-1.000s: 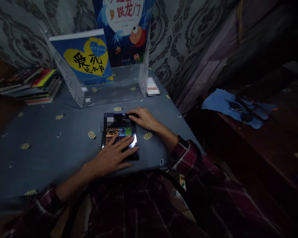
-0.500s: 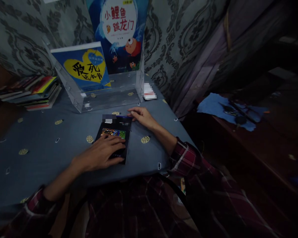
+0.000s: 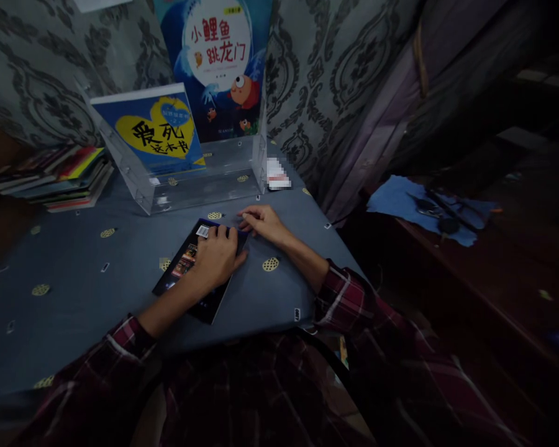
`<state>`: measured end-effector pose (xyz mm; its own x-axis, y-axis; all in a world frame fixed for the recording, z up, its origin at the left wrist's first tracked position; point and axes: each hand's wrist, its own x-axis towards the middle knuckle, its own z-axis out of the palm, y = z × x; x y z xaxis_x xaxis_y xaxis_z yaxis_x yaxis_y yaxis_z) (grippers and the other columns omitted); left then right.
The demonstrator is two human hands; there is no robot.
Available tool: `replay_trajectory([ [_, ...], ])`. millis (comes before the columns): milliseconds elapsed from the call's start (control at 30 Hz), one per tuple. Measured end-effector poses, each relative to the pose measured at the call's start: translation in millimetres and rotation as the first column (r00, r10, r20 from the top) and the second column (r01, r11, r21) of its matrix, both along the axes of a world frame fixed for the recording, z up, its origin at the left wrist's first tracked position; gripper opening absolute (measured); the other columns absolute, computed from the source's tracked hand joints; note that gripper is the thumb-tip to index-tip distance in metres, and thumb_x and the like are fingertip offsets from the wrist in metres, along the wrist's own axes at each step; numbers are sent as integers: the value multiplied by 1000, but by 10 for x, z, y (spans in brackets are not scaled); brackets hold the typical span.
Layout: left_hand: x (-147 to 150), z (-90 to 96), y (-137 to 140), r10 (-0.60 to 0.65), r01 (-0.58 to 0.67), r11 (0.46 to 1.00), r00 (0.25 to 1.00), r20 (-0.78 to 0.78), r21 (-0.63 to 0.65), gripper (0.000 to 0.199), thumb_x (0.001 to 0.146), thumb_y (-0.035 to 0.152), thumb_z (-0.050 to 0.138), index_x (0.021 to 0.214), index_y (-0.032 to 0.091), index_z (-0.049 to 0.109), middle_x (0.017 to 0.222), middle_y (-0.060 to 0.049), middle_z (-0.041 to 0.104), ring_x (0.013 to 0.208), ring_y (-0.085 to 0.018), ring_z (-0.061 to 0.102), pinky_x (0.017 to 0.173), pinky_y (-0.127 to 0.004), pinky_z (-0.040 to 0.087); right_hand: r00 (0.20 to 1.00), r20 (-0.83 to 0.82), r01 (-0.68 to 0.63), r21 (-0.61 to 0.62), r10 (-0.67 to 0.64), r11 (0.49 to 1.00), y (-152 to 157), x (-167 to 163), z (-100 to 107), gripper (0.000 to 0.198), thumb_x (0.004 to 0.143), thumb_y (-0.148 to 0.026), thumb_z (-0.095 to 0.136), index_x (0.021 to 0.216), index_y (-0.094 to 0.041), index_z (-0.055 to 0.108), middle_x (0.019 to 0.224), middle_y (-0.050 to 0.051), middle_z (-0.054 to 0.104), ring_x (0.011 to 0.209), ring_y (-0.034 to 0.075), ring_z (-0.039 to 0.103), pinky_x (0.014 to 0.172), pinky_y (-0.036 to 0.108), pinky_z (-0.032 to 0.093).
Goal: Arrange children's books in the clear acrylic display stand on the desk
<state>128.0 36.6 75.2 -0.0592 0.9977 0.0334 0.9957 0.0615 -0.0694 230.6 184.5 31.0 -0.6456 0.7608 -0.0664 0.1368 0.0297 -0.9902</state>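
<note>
A dark book [image 3: 179,273] lies closed on the patterned tablecloth in front of me, set at a slant. A white barcode label shows near its top edge, and small coloured pictures run down its left side. My left hand [image 3: 218,254] rests on the upper right part of the cover, fingers bent a little and thumb out toward the right edge, hiding much of the cover. At the book's top right corner is my right hand [image 3: 263,225], its fingers loosely curved and apart from the thumb. Whether its fingertips touch the corner I cannot tell.
Behind the book stands a clear plastic book stand [image 3: 200,192], holding a blue and yellow book [image 3: 158,133] and a fish picture book [image 3: 218,68]. A stack of books [image 3: 69,177] is at left. A blue cloth [image 3: 395,198] with dark items lies at right.
The book has turned clockwise, its lower end swinging left. My left hand has slid up and right across the cover, uncovering its lower part. My right hand has barely moved.
</note>
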Motion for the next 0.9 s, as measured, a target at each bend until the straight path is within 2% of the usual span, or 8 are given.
replay_trajectory([
  [133,-55,-2,2,-45,45,999,999,7,4,30,99,35,52,114,10,60,118,-22,66,113,-38,61,89,-52,55,1000,-11,-10,-47,10,999,-19,-5,2,10,94,-12,62,97,-15,71,69,1,73,56,10,69,44,14,46],
  [267,-217,-24,-19,-138,139,989,990,15,-48,27,95,27,57,117,11,60,124,-20,66,122,-35,60,98,-48,53,997,-43,-62,-80,58,995,-61,-18,-3,8,95,-15,64,98,-16,71,71,1,73,56,10,69,42,14,47],
  [367,-292,-42,-33,-181,182,983,983,30,-9,27,94,25,58,117,12,62,124,-19,68,124,-34,61,99,-47,53,994,-63,-99,-97,94,990,-91,-27,-3,8,95,-16,64,99,-16,71,72,1,74,58,10,70,44,14,49],
  [600,-211,-22,-47,-142,141,989,990,-21,-48,24,98,25,53,109,9,68,122,-21,70,119,-34,66,93,-44,57,992,-69,-108,-90,102,990,-101,-20,21,8,94,-17,65,100,-15,71,76,2,74,60,10,71,44,13,49],
  [900,-283,-3,-48,-183,183,983,983,1,-25,28,101,23,46,101,11,71,108,-18,74,105,-31,71,82,-40,58,990,-70,-127,-6,126,992,-101,-9,26,13,95,-16,62,101,-17,73,82,3,77,67,12,72,50,16,51],
])
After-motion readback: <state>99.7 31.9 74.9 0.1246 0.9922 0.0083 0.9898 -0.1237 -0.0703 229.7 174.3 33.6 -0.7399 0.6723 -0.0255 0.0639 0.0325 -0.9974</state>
